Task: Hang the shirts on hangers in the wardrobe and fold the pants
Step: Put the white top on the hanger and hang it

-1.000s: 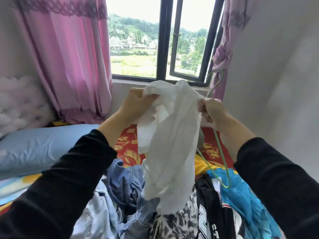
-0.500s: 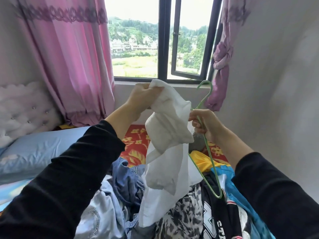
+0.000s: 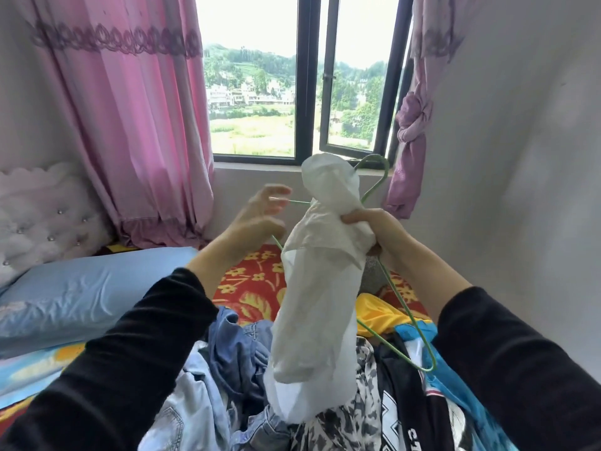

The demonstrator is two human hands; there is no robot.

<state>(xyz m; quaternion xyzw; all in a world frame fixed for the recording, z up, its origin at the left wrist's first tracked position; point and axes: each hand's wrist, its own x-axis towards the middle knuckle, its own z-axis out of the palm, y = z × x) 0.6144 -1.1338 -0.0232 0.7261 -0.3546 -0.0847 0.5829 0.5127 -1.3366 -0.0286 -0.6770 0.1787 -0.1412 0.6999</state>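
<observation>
A thin white shirt (image 3: 320, 288) hangs bunched in front of me over the bed. My right hand (image 3: 377, 232) grips it near its top together with a green wire hanger (image 3: 403, 317), whose hook pokes out above the cloth and whose lower corner hangs to the right. My left hand (image 3: 260, 213) is open and blurred, just left of the shirt, by the hanger's left tip. Below lies a pile of clothes: blue denim (image 3: 234, 356), a black-and-white patterned piece (image 3: 351, 421), a black printed garment (image 3: 413, 415), a yellow piece (image 3: 377, 314) and a bright blue one (image 3: 461, 385).
A light blue pillow (image 3: 84, 294) lies on the bed at left, with a white tufted headboard (image 3: 42, 216) behind it. Pink curtains (image 3: 136, 118) flank a dark-framed window (image 3: 305, 79), partly open. A grey wall (image 3: 520, 157) runs close on the right.
My left hand has let go of the shirt's top and opened beside it. My right hand now grips shirt and hanger together, raised a little; the view tilted up.
</observation>
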